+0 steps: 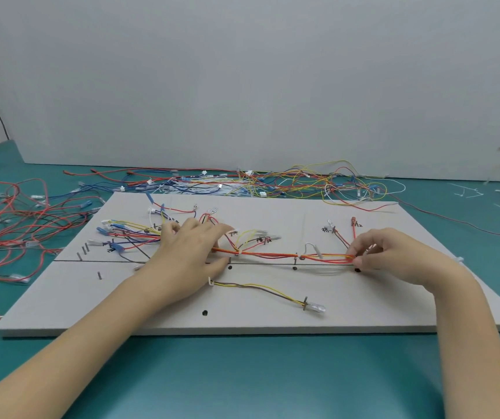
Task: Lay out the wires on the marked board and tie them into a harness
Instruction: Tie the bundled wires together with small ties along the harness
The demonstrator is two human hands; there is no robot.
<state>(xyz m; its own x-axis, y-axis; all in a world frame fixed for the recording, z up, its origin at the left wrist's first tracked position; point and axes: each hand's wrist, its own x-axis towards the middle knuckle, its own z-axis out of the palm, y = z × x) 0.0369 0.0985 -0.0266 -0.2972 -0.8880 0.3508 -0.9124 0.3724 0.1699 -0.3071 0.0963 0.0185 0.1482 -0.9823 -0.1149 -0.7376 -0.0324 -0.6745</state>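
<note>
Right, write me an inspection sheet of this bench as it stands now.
Surface: teal table, grey marked board lying flat on it.
Job's things: red and yellow wire bundle strung along the board's line; yellow-brown pair lies apart, nearer the front edge.
Clutter: white cable ties scattered far right.
Grippers: left hand rests flat on the wires; right hand pinches the bundle's right end.
Cables: loose wire heaps behind the board and at left.
Surroundings: plain grey wall.
</note>
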